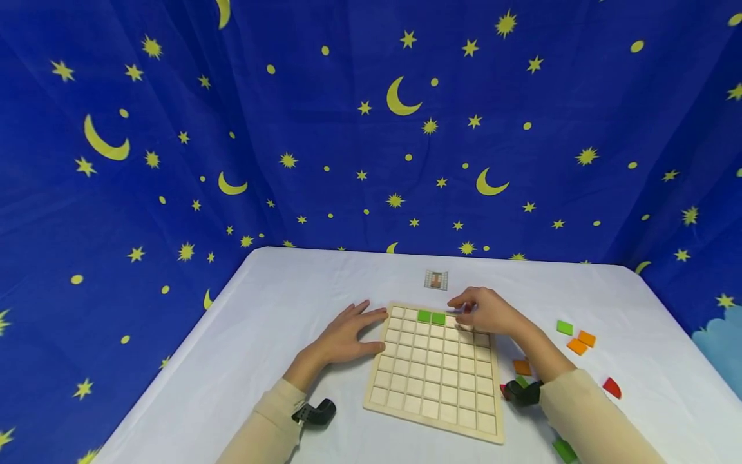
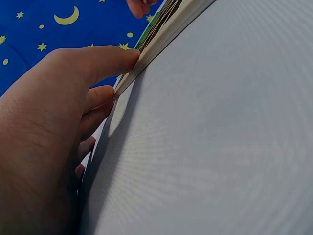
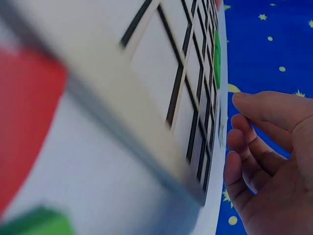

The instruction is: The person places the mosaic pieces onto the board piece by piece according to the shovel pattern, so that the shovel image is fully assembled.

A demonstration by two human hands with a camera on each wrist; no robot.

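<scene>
A wooden grid board (image 1: 431,367) lies on the white table, with two green tiles (image 1: 431,317) side by side in its far row. The left hand (image 1: 348,335) rests at the board's left edge, fingers spread; in the left wrist view its fingertips touch the board's side (image 2: 146,61). Over the board's far right corner hovers the right hand (image 1: 487,310), fingers bent, with no tile visible between them. From the right wrist view, the right hand (image 3: 274,156) shows thumb and fingers apart beside the grid (image 3: 183,83).
A small picture card (image 1: 436,280) lies beyond the board. To the right are a green tile (image 1: 565,327), orange tiles (image 1: 581,342) and a red quarter-round piece (image 1: 612,388). More pieces, among them an orange tile (image 1: 522,367), lie near the right forearm. A blue star-patterned curtain (image 1: 348,129) stands behind.
</scene>
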